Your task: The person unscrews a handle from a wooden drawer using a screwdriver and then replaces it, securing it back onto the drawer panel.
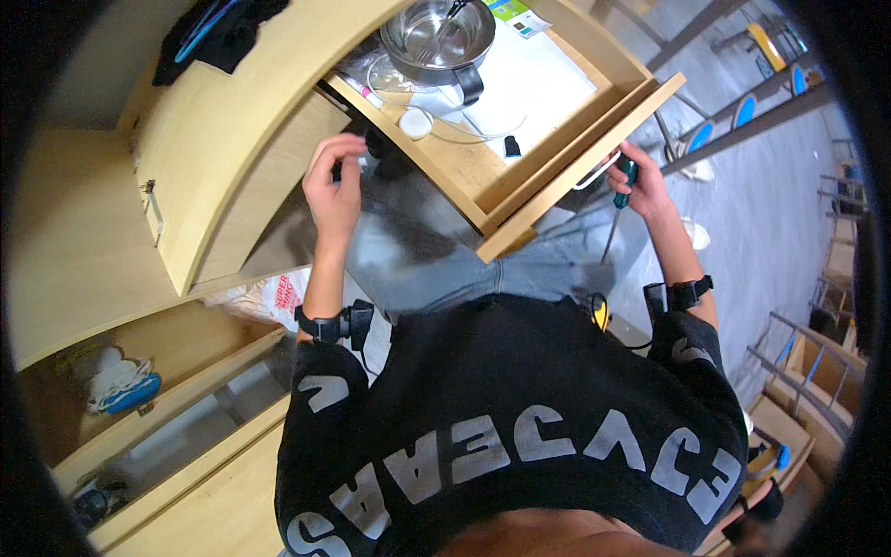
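In my right hand (647,188) is a screwdriver (627,174) with a dark green handle, its shaft pointing down toward my leg. The fingers of that hand are also beside the white pull handle (594,173) on the front of a pulled-out wooden drawer (557,167); whether they touch it I cannot tell. My left hand (336,186) is raised beside the drawer's left side, under the curved desk edge. Its fingers are loosely bent, the thumb stands apart, and nothing shows in it. Inside the drawer sit a steel pot (436,42) with a fork in it, and a round white lid-like disc (416,123).
A curved wooden desktop (269,121) overhangs on the left, with dark cloth (209,37) on it. Below left, an open compartment (186,371) holds a blue-and-white bundle (130,385). A plastic bag (278,295) lies near my left forearm. Metal stool legs (742,121) stand at the right.
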### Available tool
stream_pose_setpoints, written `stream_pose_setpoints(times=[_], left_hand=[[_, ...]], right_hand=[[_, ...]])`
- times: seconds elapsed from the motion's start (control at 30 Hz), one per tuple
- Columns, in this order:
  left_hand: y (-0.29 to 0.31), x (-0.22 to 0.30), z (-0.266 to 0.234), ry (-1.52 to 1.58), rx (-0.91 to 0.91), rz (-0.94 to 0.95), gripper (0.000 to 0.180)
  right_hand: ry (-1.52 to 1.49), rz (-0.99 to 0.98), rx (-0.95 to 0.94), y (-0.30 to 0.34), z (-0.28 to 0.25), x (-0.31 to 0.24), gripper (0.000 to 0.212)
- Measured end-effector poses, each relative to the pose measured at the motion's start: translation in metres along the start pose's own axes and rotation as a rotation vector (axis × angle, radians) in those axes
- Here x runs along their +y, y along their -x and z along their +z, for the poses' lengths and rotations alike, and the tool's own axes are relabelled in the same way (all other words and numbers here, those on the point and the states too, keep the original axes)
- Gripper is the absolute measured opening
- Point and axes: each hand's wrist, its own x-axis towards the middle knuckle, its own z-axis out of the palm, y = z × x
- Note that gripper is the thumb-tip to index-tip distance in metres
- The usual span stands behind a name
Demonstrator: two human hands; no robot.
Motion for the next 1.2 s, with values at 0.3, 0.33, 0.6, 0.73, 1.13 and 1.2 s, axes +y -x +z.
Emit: stream_pose_setpoints(times=[0.3, 0.33, 0.6, 0.73, 1.13, 1.2], left_hand=[[0.004, 0.059, 0.057, -0.192, -0.619, 0.288, 0.01], [0.006, 0.061, 0.059, -0.225, -0.664, 0.292, 0.01], [-0.037, 0.06, 0.119, -0.195, -0.871, 0.323, 0.029], [-0.076, 0.048, 0.131, -0.205, -0.73, -0.004, 0.037], [-0.112, 0.063, 0.129, -0.864, -0.418, -0.101, 0.038], [-0.114, 0.061, 0.138, -0.993, -0.443, -0.029, 0.04]], right_hand=[[0.325, 0.064, -0.054, 0.009, 0.002, -0.029, 0.027], [0.36, 0.07, -0.047, 0.011, 0.004, -0.029, 0.028], [0.592, 0.039, 0.096, 0.015, 0.018, -0.037, 0.026], [0.601, 0.052, 0.101, 0.015, 0.015, -0.039, 0.021], [0.619, -0.007, 0.124, 0.016, 0.027, -0.037, 0.019], [0.643, -0.038, 0.133, 0.017, 0.025, -0.039, 0.019]])
